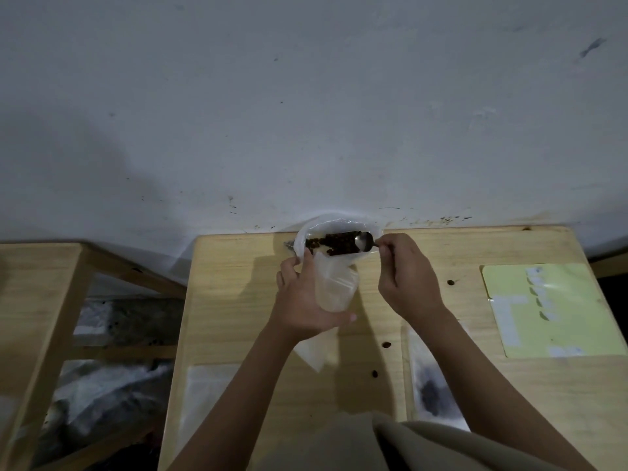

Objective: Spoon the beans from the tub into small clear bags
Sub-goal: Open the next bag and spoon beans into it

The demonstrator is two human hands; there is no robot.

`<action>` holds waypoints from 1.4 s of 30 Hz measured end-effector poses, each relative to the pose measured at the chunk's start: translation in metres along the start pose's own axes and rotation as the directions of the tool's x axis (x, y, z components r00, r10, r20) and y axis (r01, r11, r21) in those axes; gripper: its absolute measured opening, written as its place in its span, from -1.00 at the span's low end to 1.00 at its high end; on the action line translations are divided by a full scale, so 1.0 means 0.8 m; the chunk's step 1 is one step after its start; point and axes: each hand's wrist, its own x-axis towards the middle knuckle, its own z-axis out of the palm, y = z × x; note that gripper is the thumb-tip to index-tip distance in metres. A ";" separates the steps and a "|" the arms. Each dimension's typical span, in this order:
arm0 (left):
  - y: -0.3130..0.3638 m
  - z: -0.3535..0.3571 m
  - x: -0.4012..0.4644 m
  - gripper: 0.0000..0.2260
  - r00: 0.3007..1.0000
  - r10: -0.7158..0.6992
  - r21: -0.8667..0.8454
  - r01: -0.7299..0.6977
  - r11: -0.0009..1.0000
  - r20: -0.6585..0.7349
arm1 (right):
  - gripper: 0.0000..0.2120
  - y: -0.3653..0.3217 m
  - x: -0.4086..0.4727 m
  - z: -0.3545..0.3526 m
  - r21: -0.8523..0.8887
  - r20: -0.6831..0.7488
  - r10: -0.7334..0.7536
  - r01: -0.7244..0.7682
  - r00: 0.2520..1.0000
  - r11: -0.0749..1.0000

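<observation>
Right hand (406, 277) grips spoon (364, 241) over beans (334, 244); bag (334, 285) in left hand (302, 300).

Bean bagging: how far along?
Done: one filled bag lies at the table's near right. In hand: left hand holds an empty clear bag by the tub; right hand has the spoon over the beans. Left: plenty of beans.
</observation>
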 end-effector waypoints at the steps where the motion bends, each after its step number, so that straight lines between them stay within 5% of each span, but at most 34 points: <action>1: 0.003 0.000 -0.001 0.18 1.000 0.006 0.000 -0.006 1.000 -0.005 | -0.70 0.002 -0.001 0.002 -0.079 0.005 -0.038 0.038 0.999 0.996; 3: 0.009 0.001 -0.002 0.18 1.000 0.022 0.014 -0.022 1.000 -0.009 | -0.67 0.007 -0.001 0.008 -0.130 0.027 -0.033 0.036 0.999 0.991; 6: 0.016 0.000 -0.003 0.17 0.999 0.045 0.013 -0.045 0.999 -0.012 | -0.78 0.009 0.000 0.017 0.094 0.021 0.216 -0.217 0.976 0.972; 11: 0.014 -0.001 -0.001 0.18 0.999 0.047 0.034 -0.047 0.998 -0.002 | -0.80 0.013 0.003 0.025 0.452 0.114 0.652 -0.624 0.749 0.637; 19: 0.004 -0.003 0.003 0.17 0.999 0.033 0.037 -0.033 0.999 -0.004 | -0.78 0.019 0.000 0.026 0.665 0.251 0.814 -0.704 0.524 0.249; 34: -0.015 0.005 -0.016 0.19 1.000 -0.004 0.065 0.005 0.998 -0.014 | -0.75 0.024 -0.018 -0.014 0.726 0.235 0.740 -0.620 0.630 0.297; 42: -0.016 0.008 -0.017 0.16 0.997 0.040 0.145 -0.031 0.989 -0.060 | -0.76 0.021 -0.034 -0.037 0.722 0.265 0.595 -0.565 0.759 0.399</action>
